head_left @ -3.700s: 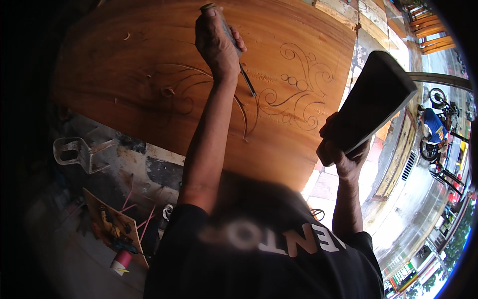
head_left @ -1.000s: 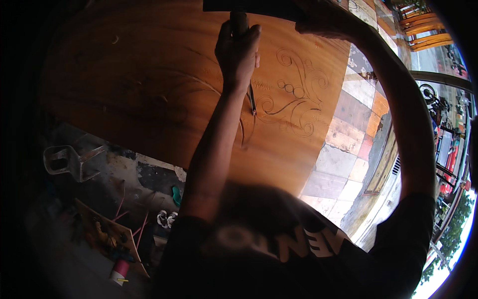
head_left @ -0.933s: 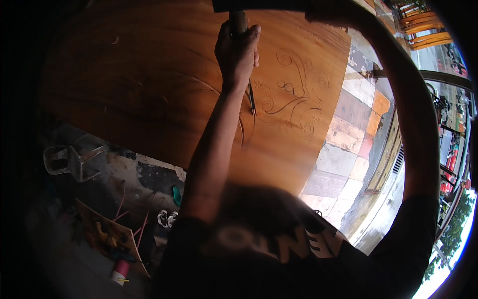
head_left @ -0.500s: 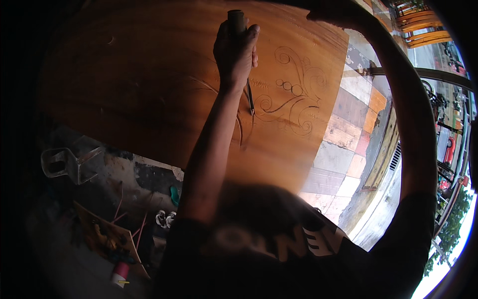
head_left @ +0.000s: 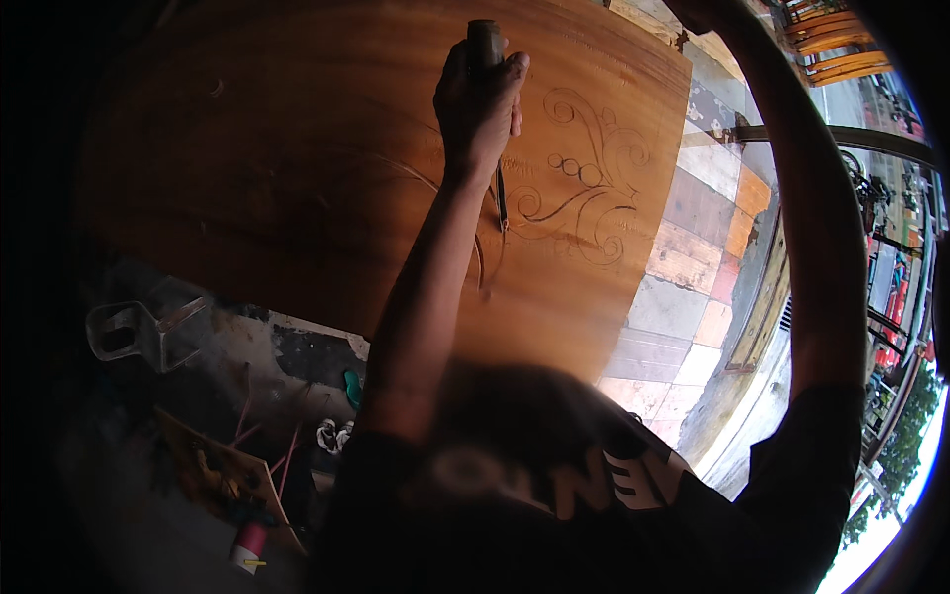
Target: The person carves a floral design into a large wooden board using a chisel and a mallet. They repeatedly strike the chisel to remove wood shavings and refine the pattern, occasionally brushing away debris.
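Left hand [head_left: 480, 114] wraps closed around the wooden handle of a chisel [head_left: 502, 193], leaving the butt exposed above the thumb. Right hand [head_left: 696, 14] is cut off at the picture's upper edge, past the panel's far right corner; whether it grips anything, I cannot tell.

The chisel's slim blade slants toward the middle of the wooden panel [head_left: 564, 317], its tip apparently on the surface near a curved groove [head_left: 482, 262]. A blow falling off-centre on that small butt could catch the thumb or knock the tip aside. Too steep a tilt might drive the edge too deep; too shallow, it could skid toward the dark scrollwork [head_left: 594, 178] on the panel's right part and scar it. Working across the grain could lift a splinter, and deep shade over the panel's left part would make faint lines easy to miss.

Tiled floor [head_left: 683, 252] lies off the panel's right edge, a plastic chair [head_left: 148, 332] beyond its near left side.
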`<state>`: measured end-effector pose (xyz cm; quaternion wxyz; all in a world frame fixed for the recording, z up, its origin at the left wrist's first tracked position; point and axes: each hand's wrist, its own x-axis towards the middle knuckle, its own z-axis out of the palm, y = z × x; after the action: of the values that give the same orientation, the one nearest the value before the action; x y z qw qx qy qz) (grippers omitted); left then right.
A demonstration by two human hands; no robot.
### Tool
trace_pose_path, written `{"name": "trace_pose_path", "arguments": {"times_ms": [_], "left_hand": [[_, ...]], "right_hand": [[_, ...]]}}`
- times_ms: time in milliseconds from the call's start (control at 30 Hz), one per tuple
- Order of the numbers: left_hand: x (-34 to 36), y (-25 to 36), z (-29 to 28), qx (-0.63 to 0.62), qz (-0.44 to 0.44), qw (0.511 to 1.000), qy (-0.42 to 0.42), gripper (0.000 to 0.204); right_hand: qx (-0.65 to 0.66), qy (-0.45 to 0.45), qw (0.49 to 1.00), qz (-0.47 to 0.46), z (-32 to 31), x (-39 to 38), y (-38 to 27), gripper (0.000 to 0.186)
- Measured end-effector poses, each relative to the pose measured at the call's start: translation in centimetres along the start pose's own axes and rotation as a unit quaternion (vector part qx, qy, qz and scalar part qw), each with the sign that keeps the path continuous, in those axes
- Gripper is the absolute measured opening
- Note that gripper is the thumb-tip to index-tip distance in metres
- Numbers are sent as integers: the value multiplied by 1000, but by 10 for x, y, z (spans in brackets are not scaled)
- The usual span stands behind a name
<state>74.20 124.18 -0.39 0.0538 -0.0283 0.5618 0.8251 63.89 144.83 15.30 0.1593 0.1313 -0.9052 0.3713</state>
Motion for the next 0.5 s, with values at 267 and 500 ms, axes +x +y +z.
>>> {"name": "trace_pose_path", "arguments": {"times_ms": [267, 500], "left_hand": [[-10, 5, -4, 0, 2, 1000, -10, 25], [-8, 6, 6, 55, 32, 997, -51, 30]], "right_hand": [[-219, -334, 911, -98, -6, -42, 0, 90], [22, 43, 997, 54, -12, -34, 18, 73]]}}
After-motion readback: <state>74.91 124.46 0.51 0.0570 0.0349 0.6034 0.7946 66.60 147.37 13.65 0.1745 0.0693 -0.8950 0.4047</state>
